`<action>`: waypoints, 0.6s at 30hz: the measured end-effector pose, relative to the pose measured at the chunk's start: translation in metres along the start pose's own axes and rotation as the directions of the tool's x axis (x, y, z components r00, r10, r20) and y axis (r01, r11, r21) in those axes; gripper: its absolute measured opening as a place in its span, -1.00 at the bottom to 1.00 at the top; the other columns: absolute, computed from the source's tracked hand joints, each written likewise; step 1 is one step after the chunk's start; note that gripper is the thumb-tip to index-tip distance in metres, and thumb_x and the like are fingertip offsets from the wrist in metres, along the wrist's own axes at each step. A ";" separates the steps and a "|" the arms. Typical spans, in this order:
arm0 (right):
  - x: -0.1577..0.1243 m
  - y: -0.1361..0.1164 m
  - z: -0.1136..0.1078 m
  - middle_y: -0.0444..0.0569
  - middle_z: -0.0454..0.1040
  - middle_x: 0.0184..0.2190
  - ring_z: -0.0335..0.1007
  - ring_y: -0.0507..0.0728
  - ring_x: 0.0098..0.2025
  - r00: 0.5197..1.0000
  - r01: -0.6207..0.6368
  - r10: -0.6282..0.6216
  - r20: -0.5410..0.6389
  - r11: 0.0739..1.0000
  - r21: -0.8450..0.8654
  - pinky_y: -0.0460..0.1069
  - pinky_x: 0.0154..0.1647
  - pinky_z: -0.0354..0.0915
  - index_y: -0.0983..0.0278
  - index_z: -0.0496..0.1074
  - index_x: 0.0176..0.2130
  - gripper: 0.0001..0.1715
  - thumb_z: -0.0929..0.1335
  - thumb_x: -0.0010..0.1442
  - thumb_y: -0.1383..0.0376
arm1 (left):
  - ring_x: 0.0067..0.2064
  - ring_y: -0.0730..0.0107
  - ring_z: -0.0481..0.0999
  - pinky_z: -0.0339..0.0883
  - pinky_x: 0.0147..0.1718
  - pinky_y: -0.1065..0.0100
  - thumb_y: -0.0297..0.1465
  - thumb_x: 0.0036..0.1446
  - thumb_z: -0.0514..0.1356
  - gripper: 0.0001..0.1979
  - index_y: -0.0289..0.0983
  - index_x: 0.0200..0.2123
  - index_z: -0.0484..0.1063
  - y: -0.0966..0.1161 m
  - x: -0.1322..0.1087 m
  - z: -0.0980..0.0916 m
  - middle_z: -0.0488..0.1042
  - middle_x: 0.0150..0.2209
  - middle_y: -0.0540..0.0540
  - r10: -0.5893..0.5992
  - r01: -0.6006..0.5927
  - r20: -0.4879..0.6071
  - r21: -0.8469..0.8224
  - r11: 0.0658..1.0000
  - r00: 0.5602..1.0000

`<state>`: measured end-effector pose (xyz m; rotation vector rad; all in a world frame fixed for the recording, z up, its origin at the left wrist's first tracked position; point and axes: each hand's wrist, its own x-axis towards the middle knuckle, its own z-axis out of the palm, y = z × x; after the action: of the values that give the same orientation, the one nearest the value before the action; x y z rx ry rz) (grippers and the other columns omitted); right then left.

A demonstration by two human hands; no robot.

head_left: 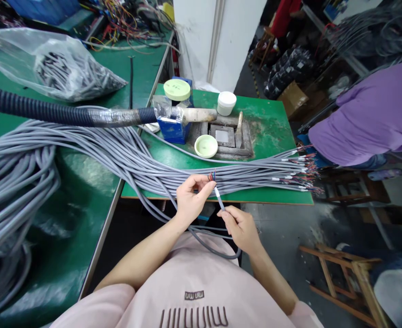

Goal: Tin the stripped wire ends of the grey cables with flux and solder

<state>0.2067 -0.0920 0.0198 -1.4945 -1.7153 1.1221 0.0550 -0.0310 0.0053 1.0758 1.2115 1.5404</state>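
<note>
In front of my body I hold one grey cable [220,203] with a white band near its stripped end. My left hand [193,197] pinches the end, where thin red and blue wires [212,176] stick up past the thumb. Lower down, my right hand [241,228] is closed round the grey jacket, and the cable loops back beneath it. Just beyond my hands a thick bundle of grey cables [173,175] lies across the table, its white-banded ends [303,171] fanned out at the right with bare coloured wires.
A solder pot [223,136] is set into the green table [272,118], with a pale green dish [206,146] and a white tub [226,103] beside it. A ribbed hose [119,117] reaches in from the left. A person in purple [368,114] is at the right, near a wooden stool [344,278].
</note>
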 end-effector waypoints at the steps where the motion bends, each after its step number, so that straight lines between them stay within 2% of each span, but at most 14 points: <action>1: 0.000 0.000 0.000 -0.22 0.21 -0.71 0.14 -0.02 -0.61 1.000 -0.002 0.002 -0.004 1.000 0.000 -0.11 -0.52 0.12 0.26 0.45 -0.41 -0.59 0.19 0.31 0.13 | -0.47 0.49 0.38 0.30 -0.44 0.44 -0.28 -0.04 0.35 -0.83 -0.26 -0.44 0.52 -0.001 0.000 -0.001 0.45 -0.54 0.02 -0.003 0.003 0.001 0.007 1.000 1.000; 6: 0.001 0.000 0.000 -0.22 0.21 -0.71 0.14 -0.02 -0.61 0.999 -0.018 0.019 -0.030 1.000 0.018 -0.11 -0.53 0.12 0.27 0.46 -0.38 -0.60 0.20 0.30 0.12 | -0.45 0.44 0.44 0.34 -0.39 0.39 -0.28 -0.01 0.34 -0.85 -0.25 -0.40 0.58 -0.008 0.000 -0.005 0.51 -0.50 -0.02 -0.008 0.008 0.013 0.012 1.000 1.000; 11: 0.002 0.000 0.001 -0.22 0.21 -0.71 0.14 -0.02 -0.61 0.999 -0.020 0.020 -0.036 1.000 0.007 -0.11 -0.53 0.13 0.27 0.46 -0.38 -0.59 0.20 0.30 0.12 | -0.43 0.45 0.42 0.32 -0.39 0.41 -0.35 0.00 0.32 -0.92 -0.23 -0.40 0.57 -0.006 -0.003 -0.006 0.52 -0.46 -0.03 0.158 -0.161 0.038 0.073 0.984 0.987; 13: 0.001 0.000 0.002 -0.21 0.22 -0.70 0.15 -0.02 -0.60 0.999 -0.009 0.008 -0.037 1.000 -0.017 -0.11 -0.52 0.13 0.27 0.46 -0.38 -0.59 0.20 0.31 0.12 | -0.41 0.45 0.43 0.31 -0.38 0.41 -0.36 0.00 0.32 -0.92 -0.23 -0.41 0.57 -0.004 -0.003 -0.006 0.51 -0.45 -0.03 0.183 -0.187 0.052 0.096 0.978 0.982; 18: 0.000 -0.001 0.003 -0.19 0.27 -0.65 0.17 -0.02 -0.58 0.999 0.020 -0.023 -0.033 0.997 -0.074 -0.12 -0.49 0.14 0.27 0.46 -0.37 -0.60 0.19 0.32 0.13 | -0.41 0.46 0.43 0.30 -0.38 0.42 -0.35 -0.02 0.33 -0.90 -0.25 -0.40 0.57 -0.003 0.002 -0.006 0.52 -0.43 -0.04 0.085 -0.088 0.041 0.063 0.994 0.996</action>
<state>0.2039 -0.0925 0.0195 -1.5270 -1.7629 1.0267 0.0493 -0.0301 0.0014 1.2086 1.2095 1.5481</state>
